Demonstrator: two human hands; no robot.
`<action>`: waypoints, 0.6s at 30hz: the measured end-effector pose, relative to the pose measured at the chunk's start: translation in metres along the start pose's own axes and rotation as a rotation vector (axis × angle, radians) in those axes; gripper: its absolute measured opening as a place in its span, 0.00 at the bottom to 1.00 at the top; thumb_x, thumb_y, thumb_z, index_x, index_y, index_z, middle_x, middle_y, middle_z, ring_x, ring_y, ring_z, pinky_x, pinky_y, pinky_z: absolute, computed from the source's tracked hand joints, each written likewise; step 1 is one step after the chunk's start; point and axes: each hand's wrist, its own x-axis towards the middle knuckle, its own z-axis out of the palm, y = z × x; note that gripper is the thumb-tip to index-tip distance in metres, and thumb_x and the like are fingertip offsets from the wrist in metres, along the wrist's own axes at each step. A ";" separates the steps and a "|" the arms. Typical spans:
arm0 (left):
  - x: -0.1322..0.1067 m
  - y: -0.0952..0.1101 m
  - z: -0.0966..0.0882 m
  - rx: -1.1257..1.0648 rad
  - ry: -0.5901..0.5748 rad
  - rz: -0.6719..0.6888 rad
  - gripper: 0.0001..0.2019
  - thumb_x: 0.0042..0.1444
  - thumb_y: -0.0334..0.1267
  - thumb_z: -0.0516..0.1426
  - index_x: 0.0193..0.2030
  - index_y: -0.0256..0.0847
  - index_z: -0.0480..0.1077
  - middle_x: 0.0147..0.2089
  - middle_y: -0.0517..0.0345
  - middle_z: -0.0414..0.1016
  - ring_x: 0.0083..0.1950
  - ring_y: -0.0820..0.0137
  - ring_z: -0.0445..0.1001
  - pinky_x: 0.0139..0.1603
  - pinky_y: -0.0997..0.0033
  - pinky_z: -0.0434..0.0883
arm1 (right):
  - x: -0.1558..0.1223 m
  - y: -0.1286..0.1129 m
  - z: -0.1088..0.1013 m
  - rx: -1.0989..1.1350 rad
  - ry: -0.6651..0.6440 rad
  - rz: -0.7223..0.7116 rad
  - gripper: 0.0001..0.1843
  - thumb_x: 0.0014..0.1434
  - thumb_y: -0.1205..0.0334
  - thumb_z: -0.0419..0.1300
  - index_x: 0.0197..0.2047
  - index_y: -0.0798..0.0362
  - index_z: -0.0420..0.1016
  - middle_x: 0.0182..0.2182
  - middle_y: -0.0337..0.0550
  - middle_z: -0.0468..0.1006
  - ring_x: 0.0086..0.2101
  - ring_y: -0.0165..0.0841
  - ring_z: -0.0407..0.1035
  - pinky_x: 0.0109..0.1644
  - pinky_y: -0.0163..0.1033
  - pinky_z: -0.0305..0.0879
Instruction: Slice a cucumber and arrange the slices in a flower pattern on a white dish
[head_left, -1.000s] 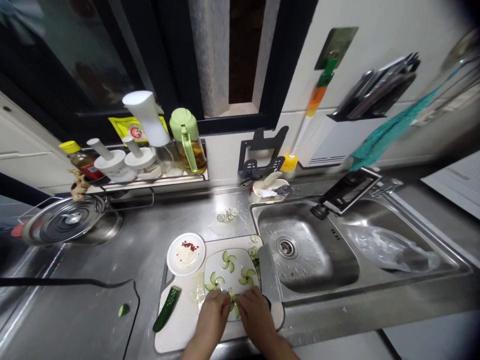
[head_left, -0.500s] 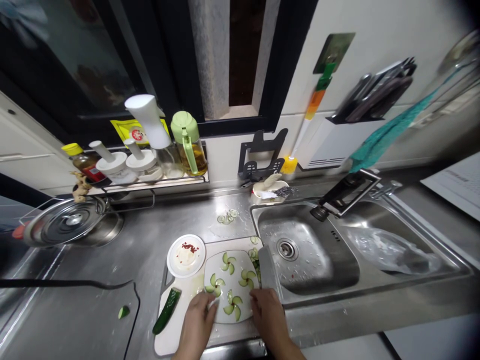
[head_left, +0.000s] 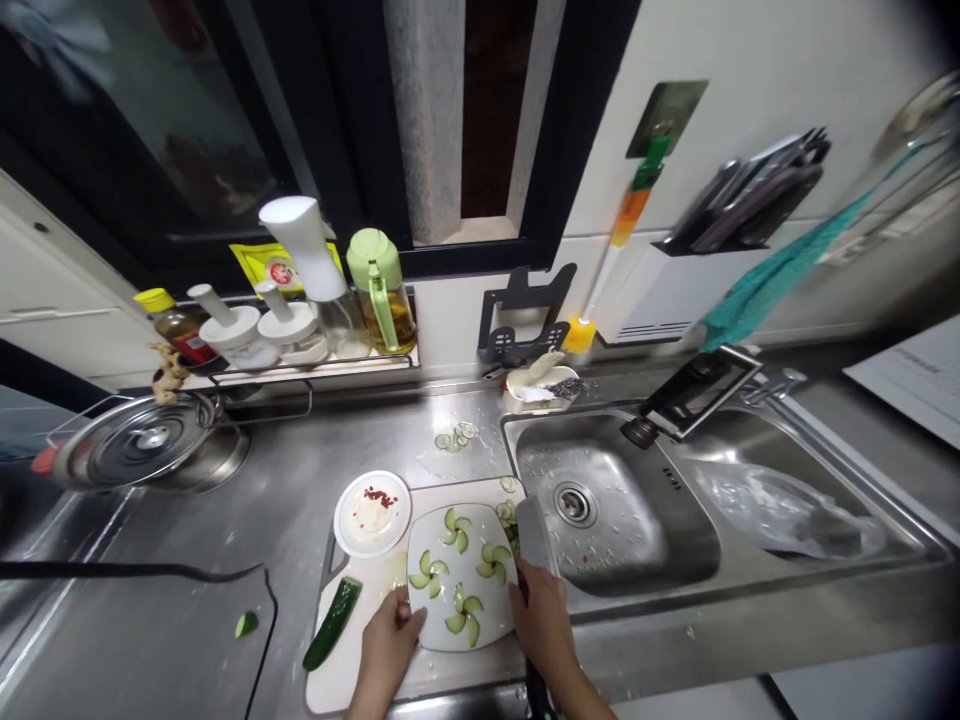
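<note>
A white squarish plate [head_left: 460,568] carries several pinwheels of cucumber slices [head_left: 492,565], with tiny red bits at some centres. My left hand [head_left: 388,640] pinches the plate's left edge, thumb on the rim. At the right edge, my right hand [head_left: 546,612] grips the same plate, its fingertips partly hidden. Under the plate is a white cutting board [head_left: 334,688]. On its left side lies a cucumber piece [head_left: 333,622], below a small white dish [head_left: 372,541] of red bits. A knife [head_left: 534,530] rests along the board's right side, partly covered by my right hand.
To the right is a steel double sink [head_left: 615,510] with a black faucet [head_left: 675,395]; a plastic bag [head_left: 787,510] lies in the far basin. Cucumber slices [head_left: 456,437] sit behind the board. A lidded pot [head_left: 150,445] and a condiment rack [head_left: 315,372] stand at left.
Both hands have closed on the plate's edges; before, they were beside it with fingers near the rim. The plate looks slightly raised or tilted. The pinwheels keep their places on it.
</note>
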 end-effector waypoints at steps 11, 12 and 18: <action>0.003 -0.001 0.011 -0.464 -0.136 -0.116 0.25 0.35 0.52 0.64 0.38 0.40 0.68 0.17 0.71 0.61 0.19 0.78 0.59 0.22 0.78 0.57 | 0.010 0.006 0.005 0.074 0.088 -0.019 0.17 0.57 0.67 0.49 0.43 0.55 0.77 0.37 0.49 0.80 0.40 0.41 0.71 0.47 0.42 0.59; 0.002 0.000 0.011 -0.471 -0.144 -0.113 0.24 0.35 0.51 0.64 0.38 0.40 0.67 0.17 0.71 0.61 0.19 0.78 0.59 0.22 0.78 0.57 | 0.010 0.006 0.004 0.082 0.094 -0.026 0.17 0.56 0.67 0.48 0.42 0.54 0.77 0.35 0.49 0.79 0.38 0.41 0.71 0.45 0.42 0.60; 0.000 0.009 0.002 -0.472 -0.156 -0.107 0.26 0.35 0.52 0.65 0.39 0.39 0.67 0.19 0.70 0.65 0.19 0.78 0.60 0.22 0.78 0.57 | 0.014 0.005 -0.001 0.252 0.096 -0.057 0.14 0.53 0.63 0.47 0.33 0.53 0.74 0.26 0.44 0.76 0.30 0.38 0.70 0.37 0.40 0.60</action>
